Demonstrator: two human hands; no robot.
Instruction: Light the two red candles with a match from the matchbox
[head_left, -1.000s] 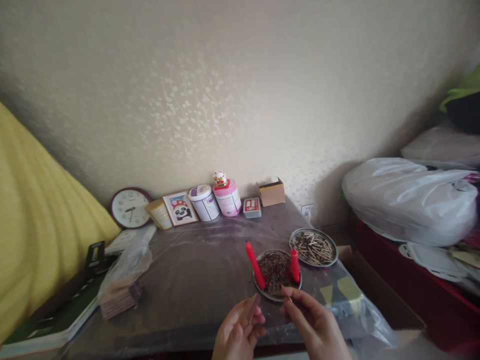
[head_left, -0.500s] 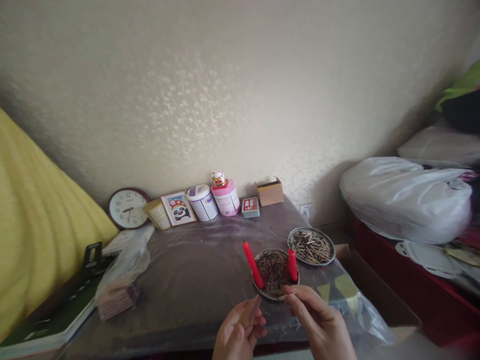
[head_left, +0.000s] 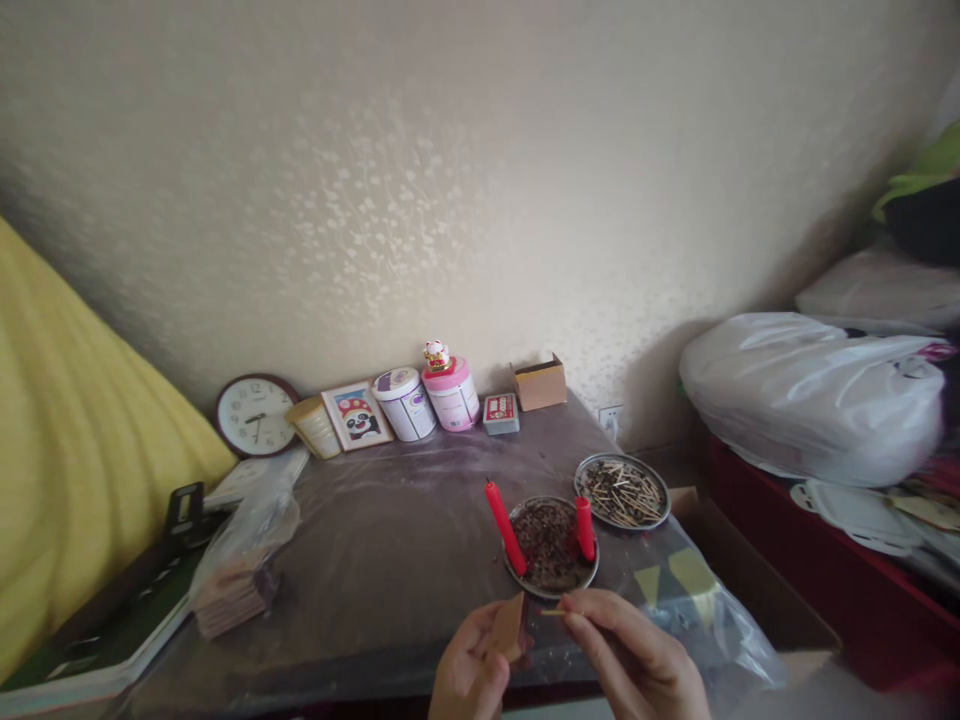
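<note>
Firmly pinching matchstick in right hand, left hand gripping matchbox; best struck briskly, away from candles.

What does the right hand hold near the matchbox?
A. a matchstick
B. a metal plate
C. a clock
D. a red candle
A: the right hand pinches a thin matchstick, its tip pointing at the matchbox held in the left hand.
</note>
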